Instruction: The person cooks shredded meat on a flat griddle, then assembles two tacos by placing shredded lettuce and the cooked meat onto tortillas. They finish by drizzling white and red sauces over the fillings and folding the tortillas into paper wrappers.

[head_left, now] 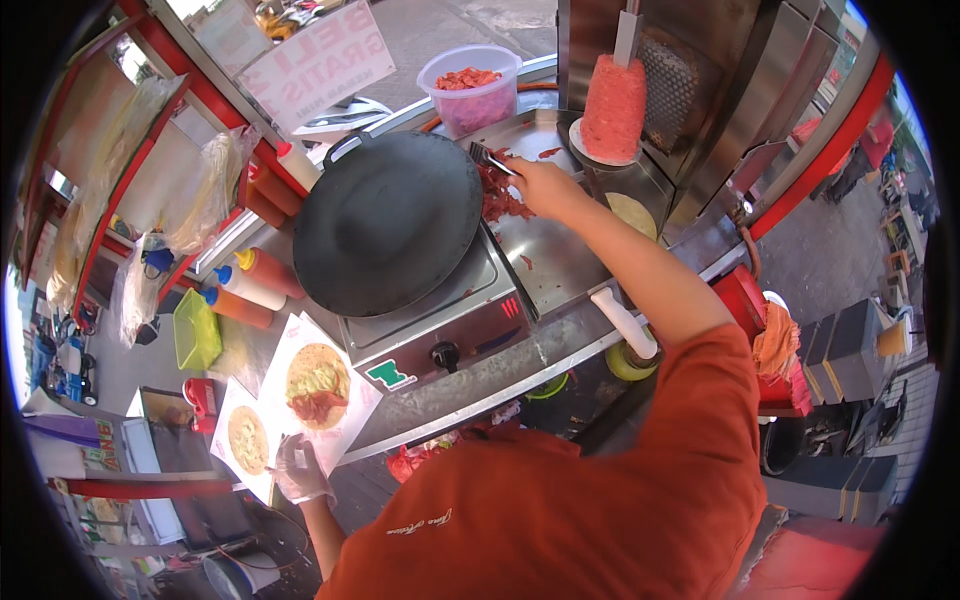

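Observation:
My right hand [540, 186] reaches forward and grips metal tongs [490, 158] over a pile of red meat shreds [500, 200] on the steel tray [560, 265]. My left hand [297, 470], in a clear glove, rests on the near edge of white paper [352, 415]. On that paper lies a tortilla topped with greens and red meat [318, 385]. A second, plain tortilla [248, 438] lies on another sheet just left of the hand. A black domed griddle [385, 220] sits on the burner between the two hands.
A reddish meat spit [613, 108] stands behind the tray, with a plastic tub of red meat [470, 88] beside it. Another tortilla [632, 212] lies on the steel. Orange and white squeeze bottles [250, 290], a green container [195, 330] and a white-handled knife [622, 320] lie around.

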Tool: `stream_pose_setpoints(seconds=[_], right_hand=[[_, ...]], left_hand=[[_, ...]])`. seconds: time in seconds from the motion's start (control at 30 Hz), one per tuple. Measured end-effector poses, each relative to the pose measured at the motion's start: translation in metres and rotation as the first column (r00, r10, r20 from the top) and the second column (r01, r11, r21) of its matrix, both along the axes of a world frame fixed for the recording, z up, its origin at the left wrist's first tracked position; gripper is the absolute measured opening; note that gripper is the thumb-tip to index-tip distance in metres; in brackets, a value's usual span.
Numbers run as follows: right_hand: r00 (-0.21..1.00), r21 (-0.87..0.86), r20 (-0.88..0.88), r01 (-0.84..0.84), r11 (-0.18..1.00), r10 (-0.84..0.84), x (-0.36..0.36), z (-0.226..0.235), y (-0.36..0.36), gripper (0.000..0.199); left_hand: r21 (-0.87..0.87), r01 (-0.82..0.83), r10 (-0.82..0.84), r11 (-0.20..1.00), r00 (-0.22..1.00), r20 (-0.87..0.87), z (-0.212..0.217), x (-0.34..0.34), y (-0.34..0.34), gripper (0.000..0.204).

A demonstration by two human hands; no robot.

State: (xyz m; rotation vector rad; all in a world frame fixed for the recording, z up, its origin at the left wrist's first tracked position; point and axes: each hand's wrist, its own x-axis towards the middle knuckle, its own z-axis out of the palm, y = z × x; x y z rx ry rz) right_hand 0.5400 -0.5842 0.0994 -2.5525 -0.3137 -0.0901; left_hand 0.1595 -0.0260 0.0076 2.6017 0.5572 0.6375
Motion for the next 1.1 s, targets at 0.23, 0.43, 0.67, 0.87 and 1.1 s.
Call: stream_pose_setpoints(seconds=[0.23,0.43,0.67,0.87,1.1], right_hand=[[0.949,0.125,-0.258,0.217,0.968,-0.179,-0.079,0.009,-0.044,0.037],[0.998,-0.229,-0.043,0.038,0.973,-0.049,-0.114,-0.011,0.019,0.042],[0.999,-0.255,0.027,0.029,0.967,-0.023,-0.081,-0.027,0.009,0.046],[0.973,0.098,0.197,0.102,0.99,-0.12,-0.074,0.009,-0.026,0.034],[0.991,0.093,0.09,-0.105,0.99,0.096,-0.069,0.096,0.04,0.044]], left_hand=[[-0.139,-0.016,0.018,0.99,1.0,0.012,-0.005,-0.009,0.003,0.024],[0.0,0.135,-0.134,0.991,0.988,0.08,0.023,0.042,-0.012,0.025],[0.101,0.253,-0.263,0.962,0.959,0.103,0.057,0.06,-0.039,0.012],[0.016,-0.095,0.095,0.995,0.995,-0.009,0.043,0.003,0.007,0.018],[-0.667,-0.261,0.592,0.698,0.734,0.333,-0.022,-0.087,0.168,0.053]])
